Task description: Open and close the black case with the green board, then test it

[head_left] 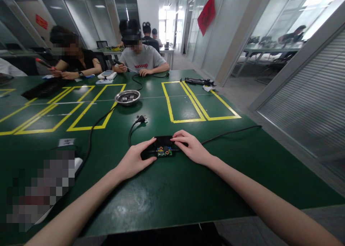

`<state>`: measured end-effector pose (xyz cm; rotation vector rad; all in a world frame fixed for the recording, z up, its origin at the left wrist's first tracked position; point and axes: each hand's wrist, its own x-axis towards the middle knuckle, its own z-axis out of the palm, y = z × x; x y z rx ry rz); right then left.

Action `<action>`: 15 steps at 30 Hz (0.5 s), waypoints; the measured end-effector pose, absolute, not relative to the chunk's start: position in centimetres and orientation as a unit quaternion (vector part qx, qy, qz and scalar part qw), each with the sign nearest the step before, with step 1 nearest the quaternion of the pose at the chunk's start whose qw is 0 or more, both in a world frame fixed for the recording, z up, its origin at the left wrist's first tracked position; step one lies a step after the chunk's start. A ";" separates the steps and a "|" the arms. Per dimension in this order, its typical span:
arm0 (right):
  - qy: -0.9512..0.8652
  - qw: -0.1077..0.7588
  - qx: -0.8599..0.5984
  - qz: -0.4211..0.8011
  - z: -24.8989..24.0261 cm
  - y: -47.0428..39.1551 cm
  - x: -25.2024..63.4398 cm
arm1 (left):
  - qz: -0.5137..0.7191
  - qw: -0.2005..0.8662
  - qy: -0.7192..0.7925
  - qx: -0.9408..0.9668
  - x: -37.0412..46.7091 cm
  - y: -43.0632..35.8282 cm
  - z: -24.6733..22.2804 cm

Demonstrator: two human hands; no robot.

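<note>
A small black plastic case (164, 140) stands opened on the green table between my hands. In front of its dark panel lies a circuit board (165, 152) with copper-coloured coils. A black cable leads out on either side. At the left end, my left hand (134, 161) grips the case, index finger above and thumb below. My right hand (191, 147) pinches the upper right corner of the dark panel between thumb and fingers. The cable's plug (141, 119) lies just beyond my left hand, with metal prongs pointing right.
A metal bowl (127, 97) with small metal parts stands farther back. Yellow tape (188, 121) marks rectangles on the table. A white power strip (78, 165), partly blurred, lies at left. A folded black tripod (198, 82) is at the back right. Two people work across the table.
</note>
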<state>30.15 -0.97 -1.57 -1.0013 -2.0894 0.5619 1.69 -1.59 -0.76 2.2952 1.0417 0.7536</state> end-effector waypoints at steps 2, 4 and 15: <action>-0.807 0.376 -0.395 0.228 -1.4 -1.0 30.2 | 0.285 0.270 0.388 0.834 1.8 -1.8 -0.6; -0.799 0.382 -0.400 0.236 -1.3 -1.1 30.2 | 0.294 0.279 0.388 0.828 1.9 -2.0 -0.5; -0.778 0.425 -0.375 0.272 -1.4 -1.4 30.1 | 0.304 0.275 0.392 0.824 1.9 -2.0 -0.3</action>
